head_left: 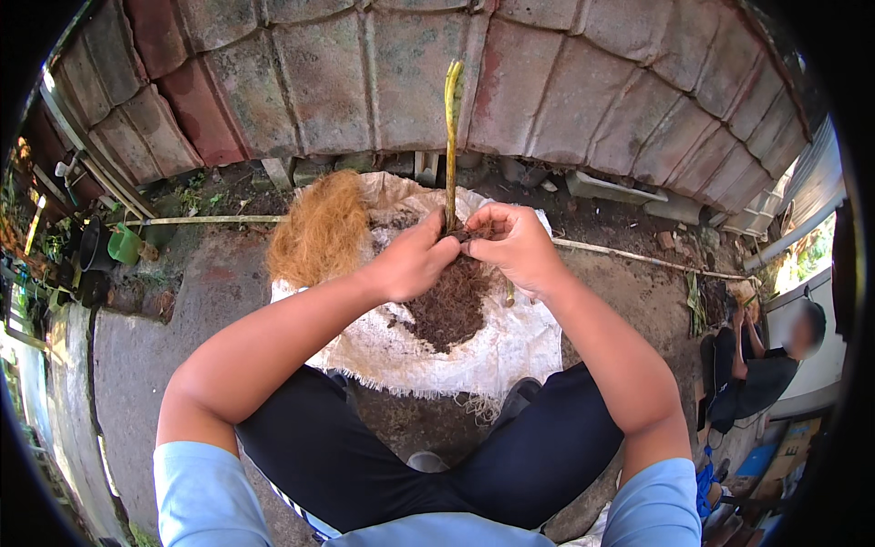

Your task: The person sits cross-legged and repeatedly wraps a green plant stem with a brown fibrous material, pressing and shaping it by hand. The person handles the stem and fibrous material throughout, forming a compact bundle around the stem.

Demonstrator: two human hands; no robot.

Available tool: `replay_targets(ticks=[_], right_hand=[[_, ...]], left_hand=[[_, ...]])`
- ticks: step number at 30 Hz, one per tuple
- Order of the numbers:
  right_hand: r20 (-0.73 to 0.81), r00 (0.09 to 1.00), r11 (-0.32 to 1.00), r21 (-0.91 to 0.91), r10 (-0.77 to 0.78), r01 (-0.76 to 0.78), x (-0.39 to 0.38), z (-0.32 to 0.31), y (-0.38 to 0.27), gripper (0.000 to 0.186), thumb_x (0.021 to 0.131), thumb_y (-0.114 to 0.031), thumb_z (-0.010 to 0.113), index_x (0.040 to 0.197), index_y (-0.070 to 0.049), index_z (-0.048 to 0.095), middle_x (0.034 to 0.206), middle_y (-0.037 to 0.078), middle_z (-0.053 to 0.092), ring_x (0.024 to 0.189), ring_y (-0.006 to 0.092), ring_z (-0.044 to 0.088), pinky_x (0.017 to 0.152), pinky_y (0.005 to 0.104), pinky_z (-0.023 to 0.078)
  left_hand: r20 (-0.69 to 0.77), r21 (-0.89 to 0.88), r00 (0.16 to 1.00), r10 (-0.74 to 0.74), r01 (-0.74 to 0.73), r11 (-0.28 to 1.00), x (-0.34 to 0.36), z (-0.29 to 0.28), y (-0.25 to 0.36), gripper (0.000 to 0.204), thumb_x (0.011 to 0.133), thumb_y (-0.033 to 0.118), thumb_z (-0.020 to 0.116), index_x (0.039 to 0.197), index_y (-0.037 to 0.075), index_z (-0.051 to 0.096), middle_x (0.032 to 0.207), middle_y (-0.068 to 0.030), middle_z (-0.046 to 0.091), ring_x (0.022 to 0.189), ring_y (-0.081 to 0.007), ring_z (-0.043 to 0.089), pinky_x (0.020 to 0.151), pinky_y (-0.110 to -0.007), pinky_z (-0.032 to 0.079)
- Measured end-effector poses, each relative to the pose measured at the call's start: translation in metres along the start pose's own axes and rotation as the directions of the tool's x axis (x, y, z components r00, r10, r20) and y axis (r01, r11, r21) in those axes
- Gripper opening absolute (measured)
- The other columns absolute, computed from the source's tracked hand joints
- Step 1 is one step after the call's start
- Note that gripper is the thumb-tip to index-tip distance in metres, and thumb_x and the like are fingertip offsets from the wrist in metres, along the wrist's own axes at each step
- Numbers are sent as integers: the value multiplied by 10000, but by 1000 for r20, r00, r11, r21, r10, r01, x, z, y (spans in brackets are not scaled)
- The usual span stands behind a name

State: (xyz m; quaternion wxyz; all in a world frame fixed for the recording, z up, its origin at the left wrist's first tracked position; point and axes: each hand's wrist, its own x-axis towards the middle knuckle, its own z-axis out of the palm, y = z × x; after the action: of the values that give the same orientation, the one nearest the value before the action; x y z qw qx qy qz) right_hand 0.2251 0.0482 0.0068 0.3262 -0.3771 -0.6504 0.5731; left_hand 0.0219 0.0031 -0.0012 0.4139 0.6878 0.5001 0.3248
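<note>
An upright yellow-green cut stem (450, 128) stands at the centre, its lower end wrapped in dark soil-like material. My left hand (414, 260) is closed around that lower end. My right hand (515, 246) pinches the dark material beside the stem, fingertips close to my left thumb. Beneath both hands a heap of dark fibrous soil (442, 314) lies on a white woven sack (346, 337). A loose mass of orange-brown fibre (314, 228) rests on the sack's left part. Another short stick lies partly behind my right hand.
Roof tiles (310, 82) lean along the back, with thin pipes at their foot. A green container (124, 242) and dark bucket (94, 244) are on the left. Another person (770, 374) sits at the right holding plant material. Concrete ground (210, 283) surrounds the sack.
</note>
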Motion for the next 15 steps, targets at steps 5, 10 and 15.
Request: replay_targets(ticks=[5,10,15], right_hand=[[130,991,988,149,12,-32,1,-6,-3,195,839,66,731,1012,17,658,956,55,674,813,118,668,690,290,576],[207,978,958,272,35,-92,1,-12,7,222,861,34,739,1064,36,650,943,71,690,789,129,670,692,295,574],[183,981,921,365,68,-132,-2,-8,4,259,876,1,762,1110,28,654,960,75,697,829,134,677,736,288,572]], left_hand=[[54,-65,995,87,-83,994,0,-5,-7,492,1025,250,454,1413,-47,392,1273,-303,598,1223,-385,584,1047,-430,427],[146,-112,986,82,-66,992,-2,-9,-8,479,1038,235,426,1426,-44,389,1277,-233,592,1196,-322,577,1048,-404,429],[143,-425,990,-15,75,902,-6,-9,-9,470,1056,247,417,1445,-15,391,1263,-143,586,1140,-241,558,1032,-350,433]])
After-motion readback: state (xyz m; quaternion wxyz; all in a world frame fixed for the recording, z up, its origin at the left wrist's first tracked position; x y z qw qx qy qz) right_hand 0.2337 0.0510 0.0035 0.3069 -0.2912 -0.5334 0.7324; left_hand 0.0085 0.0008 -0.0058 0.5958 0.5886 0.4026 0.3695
